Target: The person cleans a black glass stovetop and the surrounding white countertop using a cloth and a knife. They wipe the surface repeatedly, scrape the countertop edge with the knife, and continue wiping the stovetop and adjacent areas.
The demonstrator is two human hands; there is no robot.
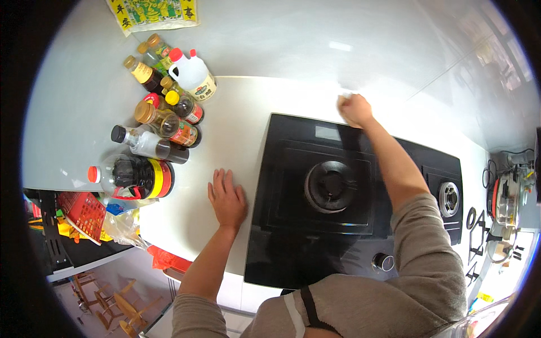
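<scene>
My left hand (228,202) lies palm down on the white countertop (224,126), fingers apart, between the bottles and the left edge of the black glass gas hob (312,249). Beyond the hob's far edge, my right hand (355,110) is closed around something whitish at the counter's back strip, close to the wall. Only a bit of that item shows, so its kind is unclear. The right forearm reaches over the hob, to the right of the larger burner (330,186). A control knob (383,262) is at the hob's front.
Several sauce bottles (169,126) and a white vinegar jug (194,80) stand at the left. A red plastic basket (84,213) and plastic bags are beyond the counter's left end. Burner supports (475,236) and a glass-sided pot (507,198) are at the right.
</scene>
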